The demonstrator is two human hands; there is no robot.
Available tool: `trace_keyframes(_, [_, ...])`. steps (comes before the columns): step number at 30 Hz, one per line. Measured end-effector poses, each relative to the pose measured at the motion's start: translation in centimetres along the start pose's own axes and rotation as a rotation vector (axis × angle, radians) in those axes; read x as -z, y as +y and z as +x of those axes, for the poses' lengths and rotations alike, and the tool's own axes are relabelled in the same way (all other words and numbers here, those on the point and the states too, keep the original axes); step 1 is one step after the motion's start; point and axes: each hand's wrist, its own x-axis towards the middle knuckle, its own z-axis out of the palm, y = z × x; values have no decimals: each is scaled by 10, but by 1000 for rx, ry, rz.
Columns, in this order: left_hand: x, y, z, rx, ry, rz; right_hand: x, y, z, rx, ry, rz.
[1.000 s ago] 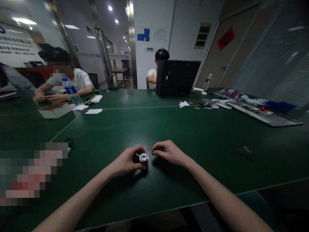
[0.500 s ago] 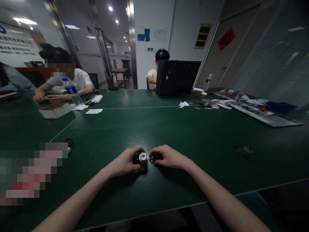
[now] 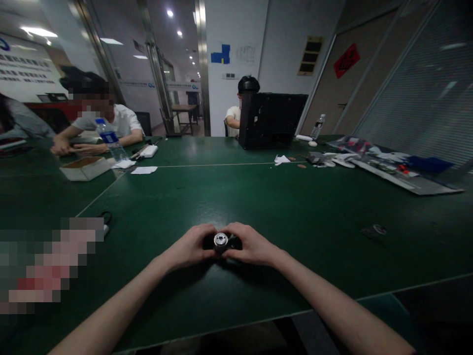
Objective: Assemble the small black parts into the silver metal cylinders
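A short metal cylinder [image 3: 220, 240] stands upright on the green table, with a bright round top and a small gear-like shape at its centre. My left hand [image 3: 197, 241] is closed around its left side, thumb in front and fingers behind. From the right, my right hand [image 3: 251, 241] curls in, its thumb and fingertips against the same cylinder. Inside the curl of my right hand shows a small dark part [image 3: 233, 241] with a shiny spot; its kind is too small to make out. The lower cylinder is partly hidden by my thumbs.
On the green table [image 3: 199, 192], a small dark object [image 3: 375, 230] lies to the right. Further off are an open box [image 3: 86, 170], a water bottle [image 3: 109, 140], a black case [image 3: 273, 121] and a cluttered board [image 3: 410, 175]. Two people sit across the table.
My right hand has moved left, closing the gap to the cylinder, and its fingers now meet it. My left hand and the cylinder have barely shifted.
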Motion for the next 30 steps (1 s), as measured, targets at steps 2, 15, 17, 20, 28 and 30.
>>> trace_keyframes(2, [-1,-1,0,-12,5,6,-4,1,1,-10,27,20])
trace_keyframes(15, [6,6,-3,50,-15,-3,-6,9,7,-352,154,713])
trace_keyframes(17, [5,6,-3,56,-20,-8,-7,8,7,-363,152,729])
trace_keyframes(20, [4,4,-3,55,-14,-9,-6,9,6,-346,121,661])
trace_keyframes(28, [4,3,-5,76,-44,-13,25,-17,-17,-206,247,299])
trace_keyframes(30, [6,6,-6,82,-61,-27,39,-19,-45,-267,391,178])
